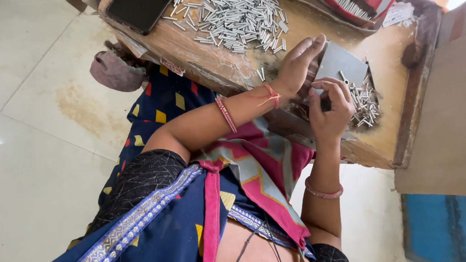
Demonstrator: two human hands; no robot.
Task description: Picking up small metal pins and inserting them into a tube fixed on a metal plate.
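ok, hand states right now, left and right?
Left hand: open, fingers straight, edge-on against the grey metal plate.
Right hand: fingers curled, pinching what looks like a small metal pin at the plate.

dark phone (139, 4), pink cloth (114, 70), blue box (440, 232)

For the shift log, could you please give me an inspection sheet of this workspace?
Surface: worn wooden table, scuffed top.
Job's things: grey metal plate; small pin pile beside it.
Clutter: large pin heap; dark phone; red tray at the far edge.
Hands: left hand flat against the plate; right hand pinching something small, too small to tell.
Cables: nothing seen.
Surroundings: pale tiled floor; blue panel.
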